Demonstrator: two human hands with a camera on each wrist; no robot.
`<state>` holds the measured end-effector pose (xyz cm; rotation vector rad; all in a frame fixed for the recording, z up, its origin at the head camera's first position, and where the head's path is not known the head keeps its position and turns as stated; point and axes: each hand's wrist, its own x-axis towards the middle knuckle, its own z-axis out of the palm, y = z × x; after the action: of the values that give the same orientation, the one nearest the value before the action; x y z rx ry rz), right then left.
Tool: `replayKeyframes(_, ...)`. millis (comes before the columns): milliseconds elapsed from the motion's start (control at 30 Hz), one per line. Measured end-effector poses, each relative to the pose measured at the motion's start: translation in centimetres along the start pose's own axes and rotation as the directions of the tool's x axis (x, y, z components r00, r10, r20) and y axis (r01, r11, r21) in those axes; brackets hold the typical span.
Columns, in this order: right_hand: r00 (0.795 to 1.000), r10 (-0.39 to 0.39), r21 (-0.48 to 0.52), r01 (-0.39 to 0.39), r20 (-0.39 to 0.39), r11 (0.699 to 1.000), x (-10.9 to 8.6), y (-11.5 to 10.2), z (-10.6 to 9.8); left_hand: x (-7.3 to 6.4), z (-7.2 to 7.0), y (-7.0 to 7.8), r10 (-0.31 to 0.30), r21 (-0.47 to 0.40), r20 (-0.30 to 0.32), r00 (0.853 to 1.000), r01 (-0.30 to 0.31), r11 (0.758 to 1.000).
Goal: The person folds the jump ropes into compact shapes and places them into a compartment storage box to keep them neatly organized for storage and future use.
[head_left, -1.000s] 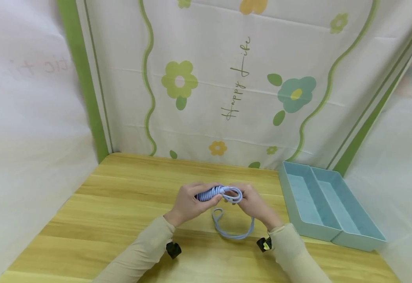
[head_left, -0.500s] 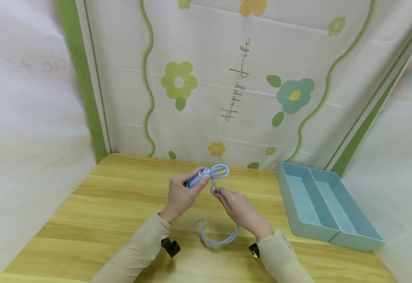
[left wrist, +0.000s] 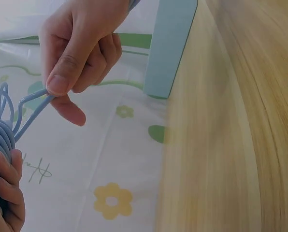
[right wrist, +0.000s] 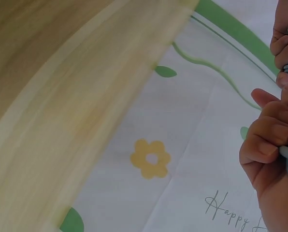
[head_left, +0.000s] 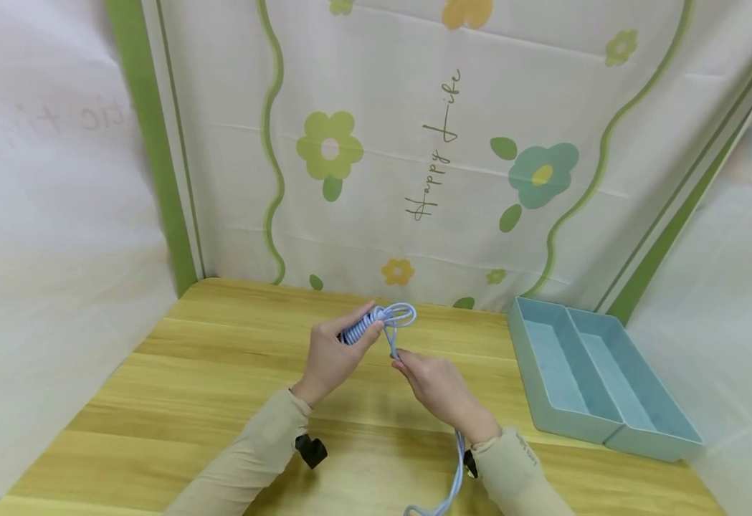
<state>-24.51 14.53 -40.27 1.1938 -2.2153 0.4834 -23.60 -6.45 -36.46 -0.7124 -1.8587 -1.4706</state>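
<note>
Pale wood tabletop (head_left: 175, 401) fills the lower part of the head view. Nearest, two beige sleeves (head_left: 246, 451) come in from the bottom edge, a black wrist mount (head_left: 311, 451) under each. Beside the right one, doubled strands of blue cord (head_left: 458, 466) run from under the wrist to the bottom edge, where they are cut off.

Farther on, above the tabletop, the left hand (head_left: 333, 355) grips the cord's coiled bundle, thumb along the near side, with loops sticking out to the right. Just beside it, the right hand (head_left: 440, 387) pinches two strands leading down from the bundle.

Only the left wrist view clearly shows the thumb pressed on those strands; the right wrist view shows curled fingers and a short piece of cord by the palm.

Wood extends from the left hand to the tabletop's left edge, with a narrower stretch right of the right hand. Standing in the way there are two long blue trays (head_left: 576, 423), edge to edge, at the right side. Behind, a white flowered curtain reading "Happy Life" (head_left: 376, 229) meets the back edge; white fabric (head_left: 59, 215) hangs on both sides.
</note>
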Motion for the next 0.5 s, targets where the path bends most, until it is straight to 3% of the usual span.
replayKeyframes(200,1.0,-0.022,-0.043,0.021,-0.015,0.999,-0.2,0.8,0.3,-0.8,0.7,-3.1,-0.007,0.029,0.0,1.0,0.007,1.0)
replayKeyframes(333,0.999,-0.033,-0.088,0.032,-0.002,0.996,-0.1,1.0,0.3,-1.0,0.7,-3.2,0.009,0.053,0.01,1.0,-0.009,0.999)
replayKeyframes(500,0.995,-0.031,-0.141,0.044,0.094,0.989,0.3,0.7,0.1,-1.0,0.8,-3.3,0.059,0.146,0.049,0.997,-0.066,0.987)
